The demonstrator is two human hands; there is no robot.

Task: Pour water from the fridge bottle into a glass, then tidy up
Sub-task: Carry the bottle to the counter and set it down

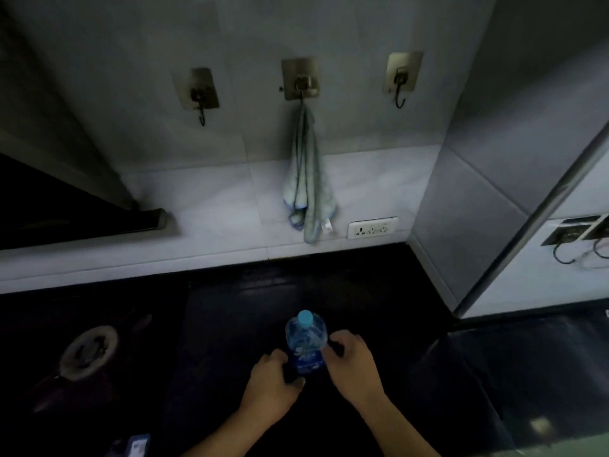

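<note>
A clear plastic water bottle (306, 341) with a light blue cap and a blue label stands upright on the dark countertop (230, 308). My left hand (272, 380) wraps its fingers and thumb around the bottle's lower left side. My right hand (351, 364) curls against the bottle's right side at the label. The cap is on. No glass is in view.
A gas burner (89, 352) sits on the counter at the left. A pale cloth (308, 189) hangs from the middle of three wall hooks, with a wall socket (372, 228) beside it. A metal rail (527, 225) and a lighter surface lie to the right.
</note>
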